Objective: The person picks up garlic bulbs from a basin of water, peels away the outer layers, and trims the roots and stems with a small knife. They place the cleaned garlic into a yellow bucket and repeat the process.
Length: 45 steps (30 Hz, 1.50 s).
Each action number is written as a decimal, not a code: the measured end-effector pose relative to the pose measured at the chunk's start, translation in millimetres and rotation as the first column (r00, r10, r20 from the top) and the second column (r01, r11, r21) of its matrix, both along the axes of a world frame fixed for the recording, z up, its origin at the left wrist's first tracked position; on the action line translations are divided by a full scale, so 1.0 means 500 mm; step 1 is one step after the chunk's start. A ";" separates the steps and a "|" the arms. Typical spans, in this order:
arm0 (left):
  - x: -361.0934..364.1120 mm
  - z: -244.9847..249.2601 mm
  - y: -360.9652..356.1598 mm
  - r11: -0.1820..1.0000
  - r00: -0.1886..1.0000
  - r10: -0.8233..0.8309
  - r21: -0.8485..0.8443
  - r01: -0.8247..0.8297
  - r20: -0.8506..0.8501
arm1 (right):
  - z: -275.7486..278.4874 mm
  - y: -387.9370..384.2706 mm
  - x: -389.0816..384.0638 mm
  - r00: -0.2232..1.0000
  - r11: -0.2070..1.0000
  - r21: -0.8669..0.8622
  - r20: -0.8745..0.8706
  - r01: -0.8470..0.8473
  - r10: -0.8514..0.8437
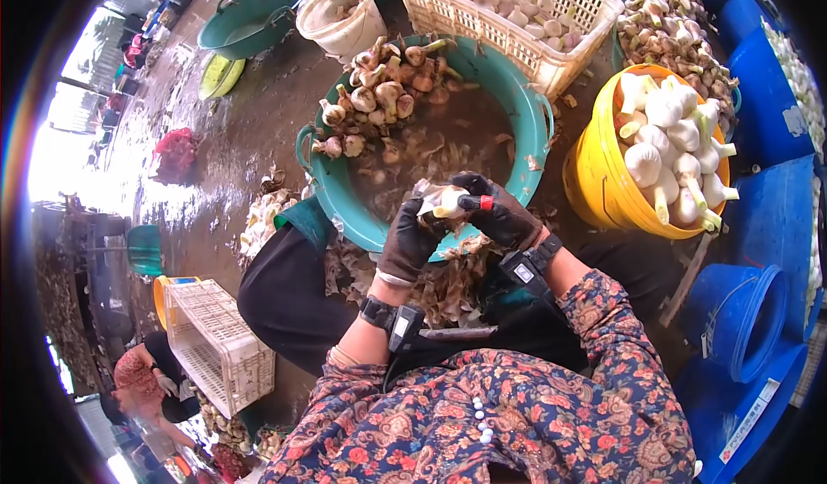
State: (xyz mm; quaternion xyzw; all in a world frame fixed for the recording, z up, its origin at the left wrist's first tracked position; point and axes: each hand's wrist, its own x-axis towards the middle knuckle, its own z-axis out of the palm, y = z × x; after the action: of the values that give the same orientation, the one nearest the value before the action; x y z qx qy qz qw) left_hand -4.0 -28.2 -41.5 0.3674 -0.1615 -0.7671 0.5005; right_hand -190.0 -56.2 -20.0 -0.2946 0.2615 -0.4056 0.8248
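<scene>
Left hand point(407, 241) and right hand point(502, 214), both gloved, gripping one garlic bulb point(445, 201) above the teal basin's point(537, 118) near rim; yellow bucket point(590, 187) just right, white basket point(482, 40) crowding the far rim, little open room

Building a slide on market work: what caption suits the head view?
Gloved left hand and right hand hold a garlic bulb over a teal basin.
</scene>
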 end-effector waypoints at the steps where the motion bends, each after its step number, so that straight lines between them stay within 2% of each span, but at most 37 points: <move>1: 0.002 0.001 0.001 0.999 0.998 0.018 -0.050 -0.015 0.067 | 0.011 -0.003 -0.002 0.997 0.997 -0.078 -0.070 -0.030 0.025; 4: -0.003 0.025 0.003 0.992 0.988 0.067 -0.118 -0.050 0.142 | 0.036 -0.001 0.000 0.980 0.974 -0.203 -0.187 -0.105 0.067; 5: 0.002 0.022 0.002 0.923 0.852 0.100 -0.368 0.113 0.513 | 0.029 0.005 0.007 0.973 0.939 -0.329 -0.231 -0.102 0.025; 6: 0.006 0.029 0.000 0.789 0.586 0.234 -0.503 0.351 0.776 | 0.028 0.008 0.014 0.963 0.887 -0.449 -0.269 -0.105 -0.022; 7: 0.010 0.036 -0.002 0.838 0.668 0.159 -0.457 0.298 0.727 | 0.037 0.008 0.016 0.830 0.717 -0.679 -0.485 -0.160 -0.275; 8: 0.010 0.042 -0.001 0.838 0.669 0.159 -0.457 0.297 0.726 | 0.030 0.007 0.016 0.829 0.717 -0.679 -0.487 -0.161 -0.275; 10: -0.001 0.093 -0.002 0.725 0.452 0.314 -0.518 0.454 0.835 | 0.008 0.005 0.017 0.576 0.543 -0.811 -0.556 -0.218 -0.599; 11: -0.022 0.120 0.002 0.816 0.652 0.244 -0.515 0.262 0.718 | 0.001 0.005 0.019 0.573 0.612 -0.786 -0.544 -0.090 -0.613; 12: -0.016 0.113 0.005 0.815 0.655 0.242 -0.516 0.264 0.716 | 0.000 0.000 0.013 0.569 0.612 -0.786 -0.544 -0.089 -0.616; 13: -0.002 0.103 0.011 0.888 0.696 0.070 -0.362 0.282 0.714 | 0.000 -0.008 0.004 0.741 0.872 -0.463 -0.527 0.161 -0.416; 14: 0.006 0.093 0.021 0.930 0.728 -0.099 -0.198 0.310 0.678 | -0.001 -0.016 -0.001 0.890 0.961 -0.003 -0.376 0.277 -0.258; 15: 0.002 0.103 0.040 0.841 0.612 -0.110 -0.256 0.477 0.783 | -0.001 -0.019 -0.002 0.890 0.960 -0.003 -0.375 0.280 -0.260; 16: 0.002 0.123 0.058 0.759 0.533 -0.238 -0.187 0.624 0.812 | -0.002 -0.020 -0.002 0.907 0.945 0.084 -0.317 0.317 -0.276; 18: 0.007 0.113 0.093 0.487 0.298 -0.423 -0.063 0.871 0.856 | -0.004 -0.023 -0.002 0.925 0.892 0.263 -0.205 0.367 -0.320; 19: 0.010 0.106 0.098 0.486 0.296 -0.426 -0.060 0.872 0.855 | -0.004 -0.025 -0.013 0.946 0.929 0.235 -0.226 0.287 -0.235; 21: 0.017 0.107 0.103 0.299 -0.124 -0.283 0.211 0.931 0.951 | 0.010 -0.015 -0.012 0.961 0.920 0.308 -0.209 0.242 -0.183; 22: 0.017 0.113 0.094 0.302 -0.123 -0.279 0.209 0.930 0.952 | 0.023 -0.015 -0.013 0.972 0.906 0.373 -0.193 0.201 -0.136; 24: 0.014 0.121 0.073 0.505 -0.267 -0.292 0.385 0.772 0.919 | 0.026 -0.005 -0.017 0.986 0.887 0.438 -0.144 0.144 -0.089; 26: 0.030 0.102 0.051 0.660 -0.083 -0.252 0.234 0.714 0.964 | 0.009 0.010 -0.019 0.958 0.969 -0.014 -0.147 0.248 -0.248; 27: 0.027 0.098 0.040 0.763 0.086 -0.063 -0.008 0.646 0.994 | 0.008 0.007 -0.019 0.912 0.916 -0.363 -0.295 0.168 -0.284; 28: 0.019 0.094 0.029 0.807 0.231 0.145 -0.250 0.535 0.962 | 0.008 0.008 -0.018 0.913 0.916 -0.364 -0.294 0.168 -0.285; 29: 0.006 0.088 0.016 0.806 0.231 0.144 -0.249 0.537 0.962 | 0.007 0.014 -0.018 0.876 0.819 -0.560 -0.326 0.125 -0.357; 31: -0.021 0.088 -0.002 0.881 0.594 0.098 -0.347 0.322 0.799 | -0.015 0.002 -0.016 0.830 0.589 -0.807 -0.356 -0.042 -0.429; 32: -0.016 0.081 -0.003 0.884 0.594 0.101 -0.347 0.315 0.798 | -0.025 0.001 -0.017 0.833 0.589 -0.807 -0.357 -0.047 -0.423; 33: -0.007 0.072 -0.008 0.886 0.606 -0.252 -0.072 0.458 0.755 | -0.032 -0.003 -0.017 0.862 0.895 -0.442 -0.430 0.057 -0.268; 34: 0.004 0.063 -0.013 0.778 0.557 -0.571 0.181 0.602 0.603 | -0.042 -0.009 -0.017 0.901 0.992 0.032 -0.422 0.123 -0.098; 35: 0.020 0.055 -0.020 0.678 0.398 -0.644 0.247 0.692 0.653 | -0.067 -0.025 -0.018 0.814 0.964 0.097 -0.560 0.249 -0.154; 36: 0.043 0.035 -0.032 0.681 0.398 -0.643 0.250 0.689 0.654 | -0.078 -0.032 -0.026 0.703 0.977 0.007 -0.695 0.214 -0.149; 37: 0.070 0.002 -0.049 0.647 0.235 -0.548 0.229 0.728 0.803 | -0.082 -0.045 -0.050 0.854 0.967 0.057 -0.483 0.248 -0.191; 38: 0.098 -0.028 -0.068 0.607 0.068 -0.414 0.220 0.764 0.908 | -0.080 -0.063 -0.067 0.942 0.957 0.115 -0.240 0.266 -0.234; 39: 0.125 -0.051 -0.093 0.789 0.127 -0.256 0.131 0.601 0.958 | -0.032 -0.083 -0.069 0.905 0.900 0.093 -0.045 0.425 -0.423; 40: 0.157 -0.100 -0.129 0.908 -0.040 -0.121 0.127 0.399 0.992 | 0.039 -0.099 -0.075 0.797 0.812 0.105 0.152 0.574 -0.584; 41: 0.194 -0.163 -0.163 0.978 -0.107 -0.015 0.036 0.203 0.994 | 0.093 -0.111 -0.112 0.829 0.886 0.166 0.313 0.432 -0.463; 42: 0.244 -0.226 -0.199 0.978 -0.100 -0.013 0.033 0.207 0.995 | 0.121 -0.123 -0.146 0.816 0.940 0.199 0.468 0.275 -0.338; 43: 0.294 -0.285 -0.239 0.945 -0.074 -0.155 0.170 0.278 0.985 | 0.116 -0.121 -0.146 0.862 0.924 0.146 0.334 0.353 -0.382; 44: 0.316 -0.319 -0.272 0.886 -0.058 -0.296 0.297 0.357 0.953 | 0.094 -0.113 -0.142 0.862 0.920 0.140 0.323 0.366 -0.391; 45: 0.313 -0.328 -0.285 0.880 -0.048 -0.295 0.291 0.376 0.954 | 0.055 -0.100 -0.131 0.920 0.929 0.147 0.156 0.339 -0.360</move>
State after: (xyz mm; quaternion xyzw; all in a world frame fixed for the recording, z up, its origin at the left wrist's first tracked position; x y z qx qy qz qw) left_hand 152.4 -170.8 -205.3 0.7222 -0.5645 -0.3954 0.0591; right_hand -255.3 -106.4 7.5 -0.1561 0.2575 -0.5553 0.7752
